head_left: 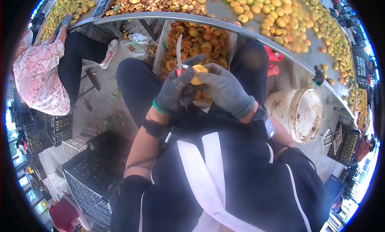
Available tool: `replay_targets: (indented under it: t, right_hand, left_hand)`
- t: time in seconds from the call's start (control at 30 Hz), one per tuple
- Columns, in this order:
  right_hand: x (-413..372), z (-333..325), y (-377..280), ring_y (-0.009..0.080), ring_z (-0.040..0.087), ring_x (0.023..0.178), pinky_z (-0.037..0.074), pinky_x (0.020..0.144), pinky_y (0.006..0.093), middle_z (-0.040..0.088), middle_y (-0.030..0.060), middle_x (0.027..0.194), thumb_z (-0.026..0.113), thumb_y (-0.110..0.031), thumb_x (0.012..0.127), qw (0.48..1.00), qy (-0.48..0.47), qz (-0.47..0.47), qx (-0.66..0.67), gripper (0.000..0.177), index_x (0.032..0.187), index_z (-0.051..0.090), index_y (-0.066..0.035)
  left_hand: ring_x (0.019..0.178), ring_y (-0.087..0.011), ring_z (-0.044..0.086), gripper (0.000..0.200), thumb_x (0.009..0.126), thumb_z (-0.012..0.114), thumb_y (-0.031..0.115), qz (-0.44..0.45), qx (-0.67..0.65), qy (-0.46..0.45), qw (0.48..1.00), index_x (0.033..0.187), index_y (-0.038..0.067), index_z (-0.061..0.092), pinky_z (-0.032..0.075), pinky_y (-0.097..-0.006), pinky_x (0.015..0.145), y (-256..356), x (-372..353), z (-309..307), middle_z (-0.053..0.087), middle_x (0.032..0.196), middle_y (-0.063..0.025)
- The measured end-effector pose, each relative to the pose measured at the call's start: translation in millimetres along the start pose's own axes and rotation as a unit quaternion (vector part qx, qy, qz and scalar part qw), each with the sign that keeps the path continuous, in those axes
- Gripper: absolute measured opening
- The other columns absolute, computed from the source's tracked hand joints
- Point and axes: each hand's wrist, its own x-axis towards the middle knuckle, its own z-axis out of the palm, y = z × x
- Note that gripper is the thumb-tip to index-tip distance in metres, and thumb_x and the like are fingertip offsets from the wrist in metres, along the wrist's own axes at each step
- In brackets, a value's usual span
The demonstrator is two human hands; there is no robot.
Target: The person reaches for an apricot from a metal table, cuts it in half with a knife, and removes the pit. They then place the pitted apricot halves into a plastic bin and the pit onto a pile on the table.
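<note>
My left hand [175,86], in a dark glove with a green cuff, is closed round a curved knife [179,51] with a red handle; its blade points up. Close beside it, my right hand [227,89], in a grey glove, pinches a yellow-orange apricot piece [198,74] between its fingers. The fruit touches the left fingers too. Under both hands, between my knees, stands a crate [159,51] filled with apricot halves [205,39]. Part of the crate is hidden by my hands.
A metal-edged table [224,24] ahead bears whole apricots [286,21] and a heap of pits or pieces [156,3]. A dirty white bucket [306,115] stands right, a black crate [90,174] lower left. A co-worker in a pink top [42,79] sits left; a loose glove [319,76] lies right.
</note>
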Motion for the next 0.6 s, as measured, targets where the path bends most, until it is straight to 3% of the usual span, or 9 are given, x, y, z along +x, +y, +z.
replay_targets:
  t: [0.07,0.1,0.2,0.23,0.3,0.33,0.43,0.5,0.6]
  right_hand:
    - [-2,3,0,0.0178,0.063,0.1,0.052,0.084,0.0277,0.061,0.0112,0.106,0.056,-0.015,0.095,0.99,0.109,-0.048,0.08,0.032,0.124,0.05,-0.001]
    - [-3,-2,-2,0.0178,0.063,0.1,0.052,0.084,0.0277,0.061,0.0112,0.106,0.056,-0.015,0.095,0.99,0.108,-0.046,0.081,0.032,0.124,0.05,-0.001]
    - [-14,-20,-11,0.0167,0.065,0.082,0.051,0.062,0.022,0.062,0.0114,0.102,0.054,-0.02,0.094,0.999,-0.044,0.014,0.024,0.034,0.123,0.052,-0.004]
    - [-13,-21,-5,0.0167,0.065,0.082,0.051,0.062,0.022,0.062,0.0114,0.102,0.054,-0.02,0.094,0.998,-0.046,0.016,0.025,0.034,0.123,0.052,-0.004]
    - [-11,-22,9,0.0167,0.065,0.081,0.048,0.057,0.0196,0.063,0.0113,0.105,0.053,-0.022,0.095,0.98,-0.099,0.16,0.057,0.032,0.121,0.055,-0.004]
    - [-15,-12,6,0.0157,0.064,0.08,0.045,0.053,0.0184,0.064,0.0112,0.108,0.054,-0.026,0.096,0.977,-0.11,0.175,0.045,0.031,0.119,0.057,-0.004]
    - [-17,0,12,0.0147,0.064,0.076,0.045,0.053,0.018,0.065,0.0117,0.109,0.054,-0.031,0.098,0.968,-0.154,0.183,0.07,0.034,0.118,0.057,-0.004]
    - [-21,6,10,0.0133,0.063,0.071,0.044,0.053,0.0172,0.065,0.0109,0.105,0.054,-0.035,0.098,0.975,-0.131,0.164,0.067,0.036,0.116,0.057,-0.004]
    - [-23,6,9,0.0143,0.06,0.069,0.044,0.052,0.0193,0.065,0.0115,0.096,0.054,-0.027,0.097,0.986,-0.061,0.143,0.053,0.029,0.114,0.058,-0.003]
  left_hand:
    - [0.044,-0.0018,0.034,0.05,0.099,0.055,0.027,0.013,0.047,0.013,0.999,0.142,0.007,0.041,0.028,-0.0176,0.037,2,-3,-3,0.042,0.062,0.0071]
    - [0.044,-0.0018,0.034,0.05,0.099,0.055,0.027,0.012,0.046,0.015,0.999,0.142,0.007,0.041,0.028,-0.0176,0.037,6,-4,-5,0.042,0.062,0.0071]
    - [0.041,-0.0047,0.031,0.049,0.098,0.057,0.023,0.086,-0.082,-0.02,0.993,0.141,0.005,0.041,0.027,-0.0202,0.035,21,-2,-8,0.037,0.058,0.0043]
    - [0.041,-0.0047,0.031,0.049,0.098,0.057,0.023,0.087,-0.082,-0.017,0.993,0.141,0.005,0.041,0.027,-0.0202,0.035,25,0,-6,0.037,0.058,0.0043]
    - [0.04,-0.0056,0.032,0.046,0.098,0.056,0.019,0.114,-0.114,-0.069,0.984,0.139,0.004,0.043,0.027,-0.0208,0.035,30,6,1,0.037,0.058,0.0036]
    - [0.04,-0.0066,0.033,0.043,0.098,0.056,0.017,0.111,-0.124,-0.093,0.982,0.137,0.004,0.044,0.028,-0.0211,0.036,27,11,1,0.037,0.058,0.0029]
    - [0.04,-0.0072,0.034,0.041,0.098,0.055,0.014,0.096,-0.131,-0.073,0.984,0.136,0.003,0.045,0.029,-0.0215,0.036,18,14,11,0.038,0.058,0.0025]
    - [0.04,-0.0083,0.035,0.042,0.097,0.056,0.014,0.094,-0.143,-0.091,0.981,0.135,0.003,0.046,0.033,-0.0227,0.038,12,14,9,0.039,0.059,0.0023]
    - [0.044,-0.009,0.039,0.044,0.096,0.057,0.016,0.124,-0.126,-0.057,0.983,0.136,0.003,0.045,0.036,-0.0236,0.042,10,12,9,0.04,0.06,0.0022]
